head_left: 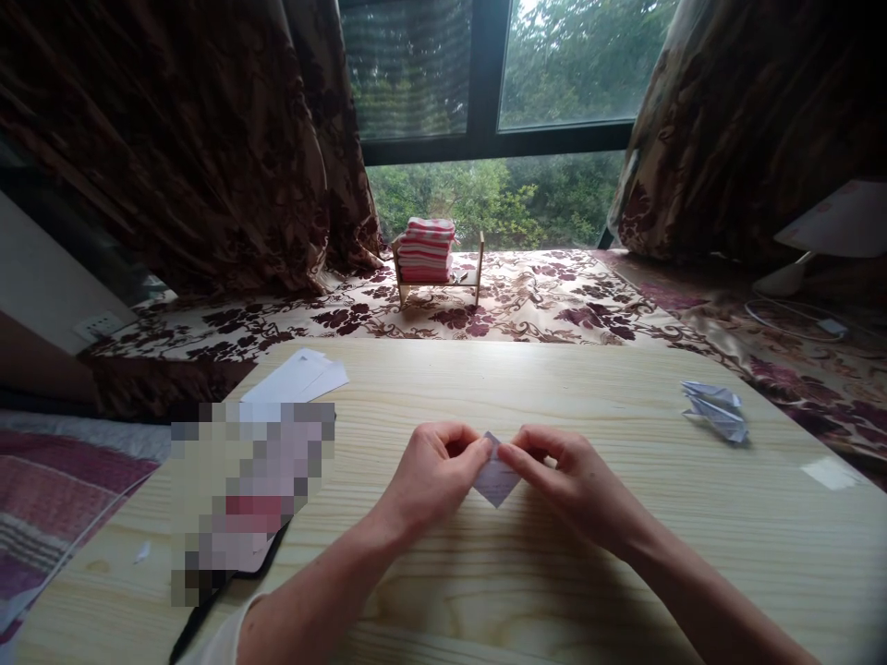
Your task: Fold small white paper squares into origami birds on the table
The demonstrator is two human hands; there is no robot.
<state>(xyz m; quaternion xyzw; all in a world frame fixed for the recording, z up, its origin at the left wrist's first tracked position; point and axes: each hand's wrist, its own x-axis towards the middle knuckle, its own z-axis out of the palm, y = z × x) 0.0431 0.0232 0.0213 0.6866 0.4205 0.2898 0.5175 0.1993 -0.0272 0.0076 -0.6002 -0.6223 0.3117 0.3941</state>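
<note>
A small folded piece of paper, pale lilac and diamond-shaped, is held above the middle of the wooden table. My left hand pinches its upper left edge between thumb and fingers. On the opposite edge, my right hand grips it the same way, with the two thumbs close together near the top corner. One point of the paper hangs down toward me. Faint marks show on its face. The fingers behind the paper are partly hidden.
Folded paper pieces lie at the table's right, near a whitish patch. White paper sheets rest at the back left, behind a blurred-out object. Beyond the table, a small rack holds striped cloths; a lamp stands far right.
</note>
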